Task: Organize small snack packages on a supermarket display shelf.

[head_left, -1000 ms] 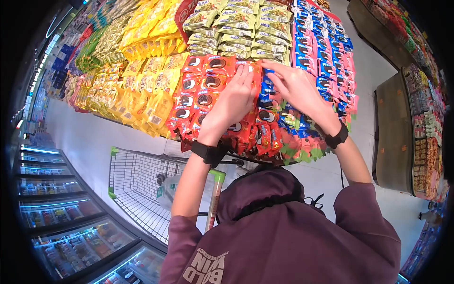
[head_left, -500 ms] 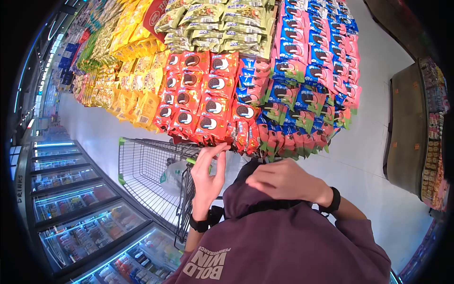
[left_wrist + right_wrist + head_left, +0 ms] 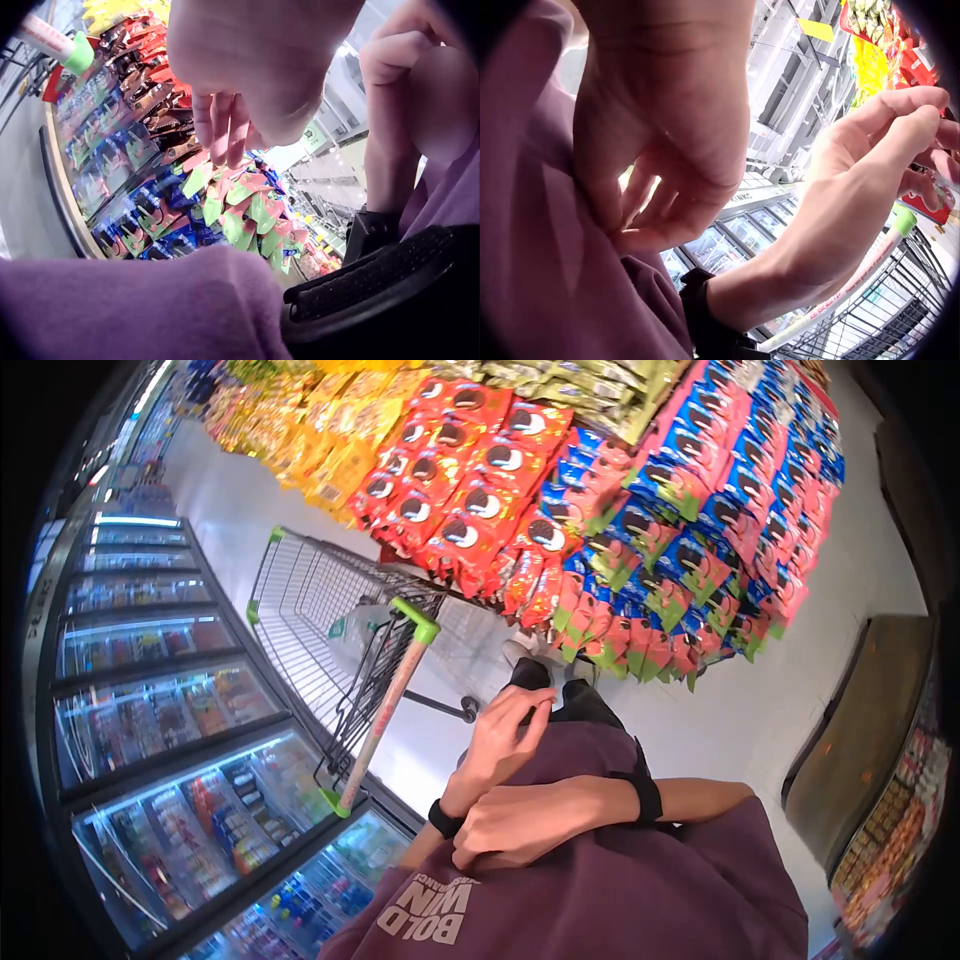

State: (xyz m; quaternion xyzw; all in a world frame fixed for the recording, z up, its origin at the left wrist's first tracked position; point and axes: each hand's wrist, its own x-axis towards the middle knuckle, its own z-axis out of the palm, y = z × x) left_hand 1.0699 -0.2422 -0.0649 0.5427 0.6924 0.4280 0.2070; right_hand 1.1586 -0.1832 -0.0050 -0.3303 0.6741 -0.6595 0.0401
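Observation:
In the head view the left hand (image 3: 508,732) is raised in front of the torso, its fingers loosely bent and holding nothing. Its thumb and forefinger tips come close together in the right wrist view. The right hand (image 3: 520,825) crosses over to the left side of the body, just below the left wrist. Close up in the right wrist view, its curled fingers (image 3: 660,225) and thumb pinch at the purple shirt (image 3: 547,247), where the cloth bunches. Dark bands sit on both wrists.
Ahead stands a display of red packets (image 3: 480,490), blue and pink packets (image 3: 690,560) and yellow packets (image 3: 340,470). A shopping cart (image 3: 300,575) with a green-ended handle (image 3: 385,705) is at the left, a plastic bag inside. Glass-door coolers (image 3: 180,700) line the left.
Both hands have come back from the red packets to the body. The right hand has crossed leftward to the shirt below the left wrist. The display now appears farther up in view.

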